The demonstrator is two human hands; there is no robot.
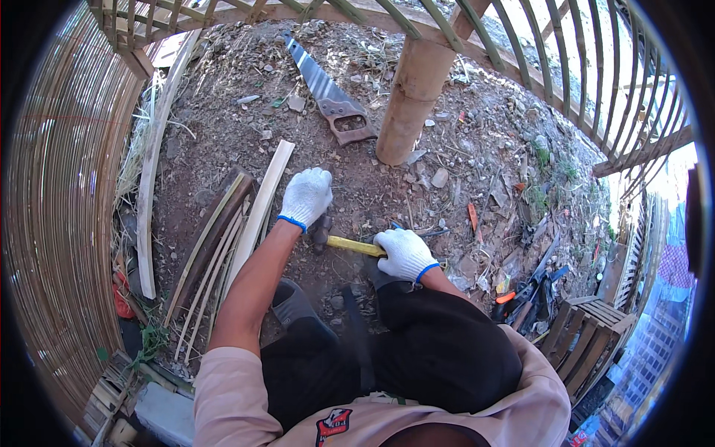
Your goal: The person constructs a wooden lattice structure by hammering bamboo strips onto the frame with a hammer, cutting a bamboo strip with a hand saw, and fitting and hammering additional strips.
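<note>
My right hand (404, 255), in a white glove with a blue cuff, grips the yellow handle of a hammer (354, 244). The dark hammer head points left, just below my left wrist. My left hand (307, 195), gloved the same way, is closed above the ground; whatever its curled fingers may hold is hidden. Close beside it on the left lies a pale wooden strip (262, 201). Farther left are a dark curved wooden piece (216, 235) and several thin strips (211, 272).
A handsaw (330, 97) with a wooden handle lies beyond my hands, near a thick bamboo post (417, 97). Bamboo slats (521, 52) arch overhead at the far side. Tools, an orange-handled one (505, 297) among them, and a slatted crate (585, 339) stand to the right.
</note>
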